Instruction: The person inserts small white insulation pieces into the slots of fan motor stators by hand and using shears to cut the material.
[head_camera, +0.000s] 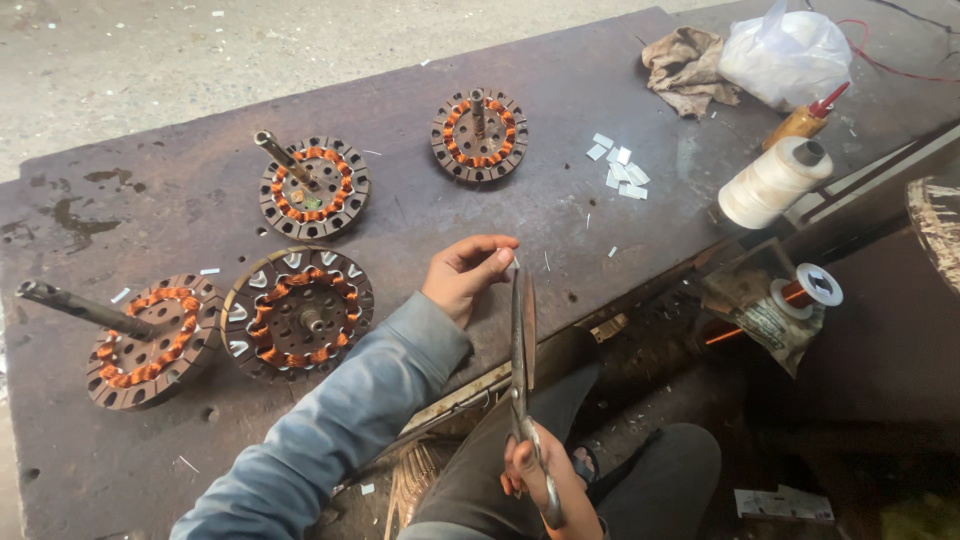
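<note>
From the head view, your right hand grips the scissors by the handles, near and low. Their blades stand close together, long axis running straight away from you, tips up at your left hand. That hand sits farther out at the bench edge, thumb and fingers pinched together; what it pinches is too small to tell. Left of it lies a stator, its sleeve crossing beneath.
</note>
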